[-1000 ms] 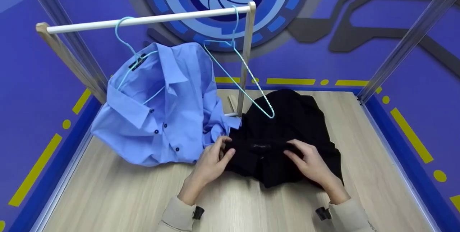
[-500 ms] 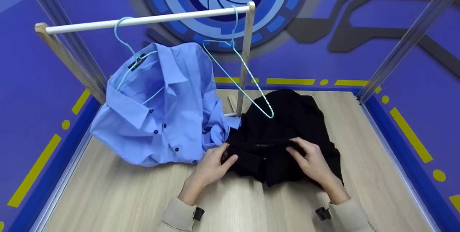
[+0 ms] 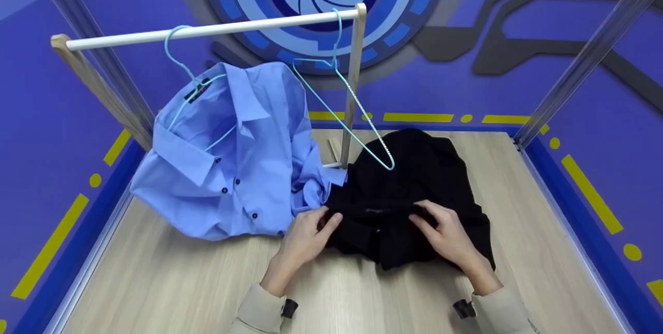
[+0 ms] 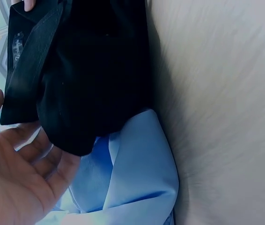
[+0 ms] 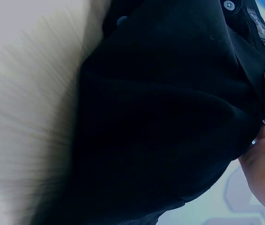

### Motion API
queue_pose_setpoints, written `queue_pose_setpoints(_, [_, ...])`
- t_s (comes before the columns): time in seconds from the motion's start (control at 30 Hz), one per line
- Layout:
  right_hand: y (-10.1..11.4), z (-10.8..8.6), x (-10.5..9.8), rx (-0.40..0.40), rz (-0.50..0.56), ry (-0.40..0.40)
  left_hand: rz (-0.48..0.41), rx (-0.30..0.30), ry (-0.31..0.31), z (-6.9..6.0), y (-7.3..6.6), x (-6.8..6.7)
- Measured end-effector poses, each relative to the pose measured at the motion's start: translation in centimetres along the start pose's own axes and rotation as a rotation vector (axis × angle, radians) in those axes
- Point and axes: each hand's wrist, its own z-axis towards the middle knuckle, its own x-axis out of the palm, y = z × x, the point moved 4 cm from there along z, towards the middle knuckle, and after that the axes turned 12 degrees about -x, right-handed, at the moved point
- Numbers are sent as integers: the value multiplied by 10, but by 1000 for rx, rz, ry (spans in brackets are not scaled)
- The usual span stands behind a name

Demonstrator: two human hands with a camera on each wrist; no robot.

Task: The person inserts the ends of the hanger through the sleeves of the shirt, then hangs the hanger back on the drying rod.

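A black shirt lies on the wooden tabletop, its collar raised toward me and a label showing inside the neck. The left hand pinches the collar's left end between thumb and fingers. At the other end of the collar, the right hand grips the cloth the same way. In the left wrist view, the curled fingers lie behind the black fabric. Just left of the left hand hangs a blue shirt with dark buttons, on a light-blue hanger.
A rack with a white rail and wooden posts stands at the back left. From its right end a bare light-blue hanger hangs over the black shirt. Patterned blue walls enclose the wooden tabletop.
Both hands keep their hold on the black collar. It has shifted only slightly, and the left hand has moved a little downward. The blue shirt and rack look unchanged.
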Motion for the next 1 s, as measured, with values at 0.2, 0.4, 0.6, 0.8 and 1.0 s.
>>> queue_pose_setpoints(0.2, [-5, -5, 2, -16, 26, 35, -5, 0, -61, 1, -1, -1])
queue_pose_setpoints(0.4, [-3, -5, 4, -46, 44, 60, -8, 17, -139, 2, -2, -5])
queue_pose_setpoints(0.6, [-2, -5, 6, -33, 65, 98, -23, 3, -165, 2, -2, -7])
queue_pose_setpoints(0.8, [0, -5, 9, -54, 83, 115, -19, -50, -165, 2, -1, -8])
queue_pose_setpoints(1.0, [1, -4, 10, -84, 98, 134, -7, -56, -134, 1, -1, -8])
